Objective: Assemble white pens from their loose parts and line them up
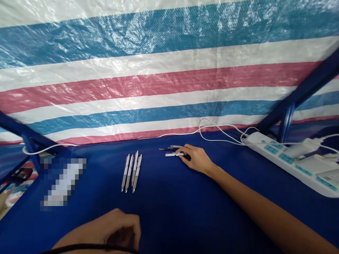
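Observation:
My right hand (196,157) reaches over the blue tabletop, its thumb and fingers bent around the right end of a short white pen barrel (171,154). Just behind that barrel lie a thin dark refill (164,149) and a slim greyish pen part (176,146), close to the fingertips. Left of these, several white pens with grey grips (131,171) lie side by side, tips toward me. My left hand (119,225) is near the bottom edge, fingers curled in; its dark hollow hides whatever it may hold.
A white power strip (287,160) with plugged-in adapters lies at the right, its white cables (219,131) trailing along the back edge. A pixelated pale strip (65,183) is at the left. Blue metal struts (286,121) flank the table, before a striped plastic sheet (159,84).

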`<state>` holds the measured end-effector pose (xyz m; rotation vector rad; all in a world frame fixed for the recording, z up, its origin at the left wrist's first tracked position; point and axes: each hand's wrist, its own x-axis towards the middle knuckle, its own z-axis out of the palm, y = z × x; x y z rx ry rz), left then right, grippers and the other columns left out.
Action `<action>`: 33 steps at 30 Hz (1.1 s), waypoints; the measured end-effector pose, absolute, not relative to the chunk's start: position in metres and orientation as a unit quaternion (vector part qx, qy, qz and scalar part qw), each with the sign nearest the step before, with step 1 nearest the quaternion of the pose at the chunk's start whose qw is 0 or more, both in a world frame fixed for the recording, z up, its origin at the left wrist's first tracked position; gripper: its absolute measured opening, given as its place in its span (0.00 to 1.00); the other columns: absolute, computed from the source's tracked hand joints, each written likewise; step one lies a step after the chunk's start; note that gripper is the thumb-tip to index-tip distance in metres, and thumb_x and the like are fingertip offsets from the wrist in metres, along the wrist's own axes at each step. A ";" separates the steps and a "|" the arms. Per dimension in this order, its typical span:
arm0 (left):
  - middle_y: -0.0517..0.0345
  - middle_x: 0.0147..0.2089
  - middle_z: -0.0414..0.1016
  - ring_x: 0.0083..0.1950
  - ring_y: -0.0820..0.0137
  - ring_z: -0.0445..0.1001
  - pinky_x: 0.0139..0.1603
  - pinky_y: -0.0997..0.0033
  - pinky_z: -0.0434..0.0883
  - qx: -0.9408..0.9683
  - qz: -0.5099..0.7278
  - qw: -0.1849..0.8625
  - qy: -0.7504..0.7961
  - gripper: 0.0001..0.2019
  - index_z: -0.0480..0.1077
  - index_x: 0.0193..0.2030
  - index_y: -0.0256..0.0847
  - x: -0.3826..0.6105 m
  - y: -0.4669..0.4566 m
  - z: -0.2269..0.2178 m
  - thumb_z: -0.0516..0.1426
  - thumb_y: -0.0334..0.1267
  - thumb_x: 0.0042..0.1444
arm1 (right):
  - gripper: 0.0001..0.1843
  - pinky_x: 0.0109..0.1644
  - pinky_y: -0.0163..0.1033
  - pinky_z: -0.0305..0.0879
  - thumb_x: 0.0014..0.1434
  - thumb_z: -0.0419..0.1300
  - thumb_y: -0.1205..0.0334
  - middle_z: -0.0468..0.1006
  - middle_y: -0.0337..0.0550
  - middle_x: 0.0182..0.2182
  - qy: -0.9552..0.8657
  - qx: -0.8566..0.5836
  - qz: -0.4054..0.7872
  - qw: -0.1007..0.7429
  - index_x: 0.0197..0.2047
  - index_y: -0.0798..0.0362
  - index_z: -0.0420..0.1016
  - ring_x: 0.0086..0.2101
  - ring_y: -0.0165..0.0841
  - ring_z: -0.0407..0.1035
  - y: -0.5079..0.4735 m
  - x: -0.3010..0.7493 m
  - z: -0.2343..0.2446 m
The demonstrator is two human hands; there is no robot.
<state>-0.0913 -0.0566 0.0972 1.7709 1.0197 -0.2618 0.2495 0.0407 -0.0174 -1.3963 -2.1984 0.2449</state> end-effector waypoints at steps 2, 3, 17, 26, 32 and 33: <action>0.64 0.32 0.70 0.32 0.71 0.64 0.31 0.75 0.61 0.736 -0.126 0.544 0.383 0.18 0.76 0.41 0.46 -0.073 -0.037 0.105 0.60 0.58 0.55 | 0.13 0.35 0.34 0.62 0.63 0.59 0.64 0.75 0.41 0.33 -0.809 -0.521 0.093 0.256 0.49 0.48 0.81 0.28 0.30 0.69 0.040 0.249 -0.015; 0.64 0.31 0.69 0.31 0.72 0.63 0.31 0.75 0.60 0.737 -0.132 0.551 0.368 0.19 0.75 0.42 0.45 -0.067 -0.030 0.105 0.60 0.58 0.55 | 0.13 0.35 0.33 0.62 0.63 0.60 0.64 0.76 0.41 0.33 -0.807 -0.525 0.094 0.254 0.49 0.48 0.81 0.29 0.30 0.69 0.039 0.248 -0.014; 0.50 0.46 0.77 0.49 0.59 0.72 0.55 0.58 0.70 0.826 0.222 0.256 0.451 0.16 0.74 0.49 0.41 0.014 0.012 0.029 0.47 0.42 0.66 | 0.13 0.36 0.34 0.60 0.60 0.62 0.64 0.73 0.38 0.29 -0.808 -0.519 0.132 0.245 0.49 0.49 0.79 0.29 0.31 0.67 0.035 0.250 -0.005; 0.44 0.74 0.58 0.75 0.53 0.53 0.72 0.46 0.56 0.872 0.180 0.129 0.436 0.27 0.56 0.72 0.38 0.027 0.046 -0.015 0.50 0.43 0.68 | 0.18 0.38 0.35 0.62 0.61 0.60 0.64 0.75 0.40 0.31 -0.802 -0.542 0.121 0.220 0.54 0.52 0.77 0.31 0.33 0.69 0.030 0.242 0.001; 0.42 0.73 0.61 0.76 0.55 0.51 0.74 0.49 0.55 0.879 0.182 0.108 0.426 0.28 0.56 0.72 0.35 0.028 0.048 -0.019 0.47 0.45 0.70 | 0.19 0.38 0.35 0.62 0.61 0.60 0.63 0.75 0.39 0.30 -0.795 -0.547 0.119 0.232 0.56 0.51 0.77 0.31 0.32 0.69 0.031 0.243 -0.001; 0.43 0.72 0.61 0.76 0.56 0.52 0.74 0.49 0.55 0.880 0.189 0.103 0.424 0.27 0.57 0.72 0.35 0.027 0.048 -0.021 0.47 0.45 0.70 | 0.20 0.38 0.35 0.62 0.61 0.61 0.63 0.74 0.39 0.29 -0.796 -0.544 0.124 0.234 0.56 0.50 0.77 0.30 0.32 0.69 0.032 0.244 -0.002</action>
